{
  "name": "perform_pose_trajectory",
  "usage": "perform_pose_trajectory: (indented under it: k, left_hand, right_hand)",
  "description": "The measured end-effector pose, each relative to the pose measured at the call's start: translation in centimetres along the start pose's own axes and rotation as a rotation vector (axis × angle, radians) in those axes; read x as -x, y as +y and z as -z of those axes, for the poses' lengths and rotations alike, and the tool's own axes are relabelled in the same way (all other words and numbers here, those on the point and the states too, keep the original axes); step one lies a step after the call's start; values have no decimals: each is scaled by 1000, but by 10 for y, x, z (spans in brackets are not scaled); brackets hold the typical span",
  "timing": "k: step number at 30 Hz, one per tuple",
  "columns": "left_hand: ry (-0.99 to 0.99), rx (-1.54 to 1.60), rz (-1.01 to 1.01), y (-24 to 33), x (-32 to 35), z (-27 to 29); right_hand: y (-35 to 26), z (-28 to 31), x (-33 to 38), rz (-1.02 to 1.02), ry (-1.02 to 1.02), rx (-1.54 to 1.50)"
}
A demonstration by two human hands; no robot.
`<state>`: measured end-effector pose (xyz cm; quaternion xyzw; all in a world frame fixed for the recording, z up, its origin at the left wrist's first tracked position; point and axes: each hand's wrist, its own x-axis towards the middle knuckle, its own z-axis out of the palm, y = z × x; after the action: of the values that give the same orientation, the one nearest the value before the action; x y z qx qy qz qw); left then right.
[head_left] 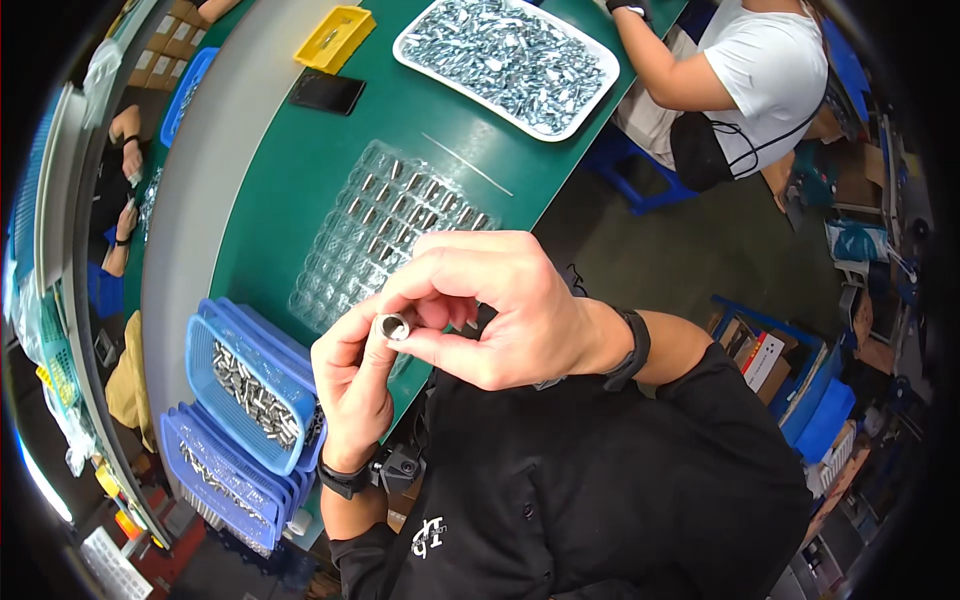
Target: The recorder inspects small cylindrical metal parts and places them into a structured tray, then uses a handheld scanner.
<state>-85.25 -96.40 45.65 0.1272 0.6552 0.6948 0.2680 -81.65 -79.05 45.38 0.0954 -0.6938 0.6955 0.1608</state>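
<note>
A small shiny metal tube is held up over the front edge of the table, its open end showing a dark bore. My left hand pinches it between thumb and fingers. From the other side, the thumb and forefinger of my right hand close on the same tube; its remaining fingers are curled. Just beyond both hands lies a clear plastic tray with rows of pockets. Several metal cylinders sit in its far right pockets, and my right hand hides part of its near corner.
Blue baskets of metal tubes stand at the left. Farther off on the green table are a white tray of shiny metal pieces, a yellow bin and a black phone. A person in white sits at the right.
</note>
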Motion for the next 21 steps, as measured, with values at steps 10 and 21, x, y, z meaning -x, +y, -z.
perform_pose_trajectory:
  k: [10, 21]
  left_hand:
    - [-74, 56, 15, -6, -21, -32]
    - [24, 170, 3, -7, -14, -33]
  right_hand:
    - [5, 32, 9, -7, 75, -30]
    - [3, 34, 2, -64, 7, 14]
